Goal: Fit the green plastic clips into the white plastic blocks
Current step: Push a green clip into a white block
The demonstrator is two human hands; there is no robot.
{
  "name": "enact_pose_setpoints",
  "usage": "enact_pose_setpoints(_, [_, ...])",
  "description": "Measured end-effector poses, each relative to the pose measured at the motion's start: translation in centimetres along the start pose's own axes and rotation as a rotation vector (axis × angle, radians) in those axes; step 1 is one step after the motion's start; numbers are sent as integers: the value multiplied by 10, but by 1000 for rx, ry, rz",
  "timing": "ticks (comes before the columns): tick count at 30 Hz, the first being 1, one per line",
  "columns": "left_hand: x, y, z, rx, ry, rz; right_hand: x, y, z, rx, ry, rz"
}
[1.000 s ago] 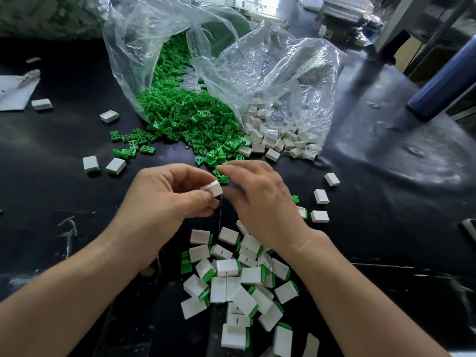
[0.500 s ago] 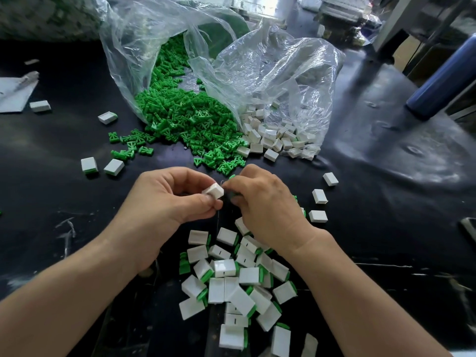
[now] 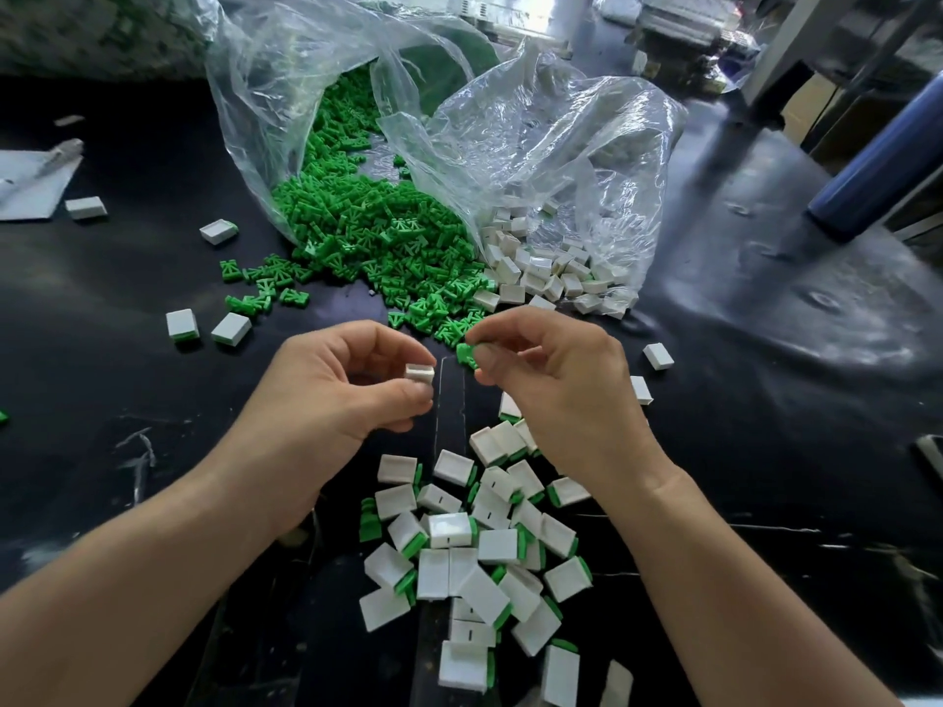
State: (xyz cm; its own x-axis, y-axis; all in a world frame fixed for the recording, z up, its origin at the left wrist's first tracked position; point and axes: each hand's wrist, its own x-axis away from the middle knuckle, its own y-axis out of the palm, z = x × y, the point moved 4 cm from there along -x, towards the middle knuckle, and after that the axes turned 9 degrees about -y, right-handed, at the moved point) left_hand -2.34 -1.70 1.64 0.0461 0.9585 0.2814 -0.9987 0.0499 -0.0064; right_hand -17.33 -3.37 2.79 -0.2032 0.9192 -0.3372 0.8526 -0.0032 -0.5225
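Pairing parts: left hand [image 3: 347,395] pinches a small white plastic block [image 3: 419,374] at its fingertips, open face toward the right hand [image 3: 551,385], which pinches a small green plastic clip [image 3: 465,352] just beside it, not touching. Insertion not yet made. Next move likely needs the clip lined up with the block's slot and pushed home, then dropped on the heap of finished white-and-green pieces [image 3: 474,548] below.

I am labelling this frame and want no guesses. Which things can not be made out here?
Head view only:
The small white plastic block in the left hand: thumb and fingers cover most of it.
The green plastic clip pinched by the right hand: fingertips hide most of it.
The dark blue cylinder: cut off by the right edge.
The machine parts at the top: blurred, unidentifiable.
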Motion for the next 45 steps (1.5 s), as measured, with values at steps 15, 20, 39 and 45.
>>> enact_pose_setpoints(15, [-3, -2, -3, 13, 29, -1, 5, 7, -7, -107, -4, -72])
enact_pose_setpoints(20, [-3, -1, -3, 28, 26, -24, 6, 8, -7, -67, -13, -103])
enact_pose_setpoints(39, [-1, 1, -3, 14, 16, -116, 9, 11, -13, 97, -32, -275])
enact_pose_setpoints(45, [2, -1, -1, -218, 146, -103, 8, 13, -19, 349, -186, -432])
